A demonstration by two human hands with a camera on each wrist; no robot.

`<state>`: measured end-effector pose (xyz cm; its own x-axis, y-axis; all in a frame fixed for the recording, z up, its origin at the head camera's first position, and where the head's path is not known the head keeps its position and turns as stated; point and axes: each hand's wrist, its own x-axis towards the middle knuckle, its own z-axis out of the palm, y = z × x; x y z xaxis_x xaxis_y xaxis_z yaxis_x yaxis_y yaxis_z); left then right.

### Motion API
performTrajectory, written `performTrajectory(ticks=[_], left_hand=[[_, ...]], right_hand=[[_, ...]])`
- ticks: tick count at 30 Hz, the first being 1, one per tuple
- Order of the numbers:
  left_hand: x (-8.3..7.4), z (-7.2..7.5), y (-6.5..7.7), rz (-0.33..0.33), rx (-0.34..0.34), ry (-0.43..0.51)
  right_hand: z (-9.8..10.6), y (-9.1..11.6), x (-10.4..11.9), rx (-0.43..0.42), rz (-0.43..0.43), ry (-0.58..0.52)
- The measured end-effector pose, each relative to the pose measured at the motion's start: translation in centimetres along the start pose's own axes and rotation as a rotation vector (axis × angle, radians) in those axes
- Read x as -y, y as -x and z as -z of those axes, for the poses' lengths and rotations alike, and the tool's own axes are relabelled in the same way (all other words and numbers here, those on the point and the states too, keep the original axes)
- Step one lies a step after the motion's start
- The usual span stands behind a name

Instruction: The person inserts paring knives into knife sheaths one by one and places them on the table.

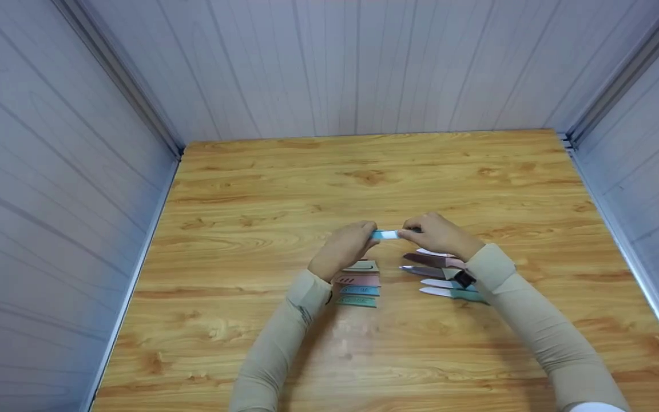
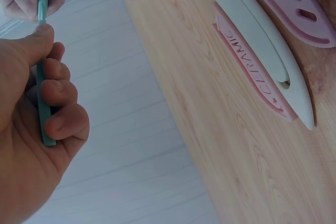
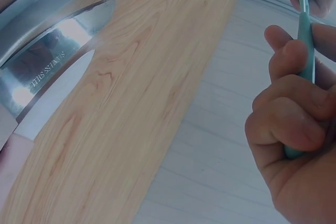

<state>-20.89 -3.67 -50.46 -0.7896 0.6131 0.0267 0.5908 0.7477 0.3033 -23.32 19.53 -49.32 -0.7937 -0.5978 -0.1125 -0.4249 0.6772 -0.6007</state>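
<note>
Above the table my left hand (image 1: 344, 249) grips a teal blade sheath (image 2: 44, 114), thumb and fingers curled round it. Facing it, my right hand (image 1: 438, 234) holds a knife by its teal handle (image 3: 305, 38). A short stretch of pale blade (image 1: 390, 234) shows between the hands, in line with the sheath. How much blade lies inside the sheath is hidden by the left fingers. Below the left hand lie a cream sheath (image 2: 252, 30) and a pink sheath (image 2: 252, 69). Under the right hand lies a steel knife blade (image 3: 58, 51).
Blue (image 1: 359, 290) and green sheaths (image 1: 358, 301) continue the left row. On the right, several knives lie side by side, among them a dark-bladed knife (image 1: 424, 260) and a green-handled knife (image 1: 467, 295), blades pointing left. Pale panels (image 1: 329, 68) enclose the wooden table (image 1: 249, 200).
</note>
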Motion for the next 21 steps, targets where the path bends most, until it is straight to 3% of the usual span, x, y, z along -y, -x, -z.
performTrajectory(ticks=[21], left_hand=[[-0.64,-0.06,-0.27,-0.019,-0.017,-0.018]], right_hand=[[-0.45,-0.35,0.92,0.006,-0.001,-0.006]])
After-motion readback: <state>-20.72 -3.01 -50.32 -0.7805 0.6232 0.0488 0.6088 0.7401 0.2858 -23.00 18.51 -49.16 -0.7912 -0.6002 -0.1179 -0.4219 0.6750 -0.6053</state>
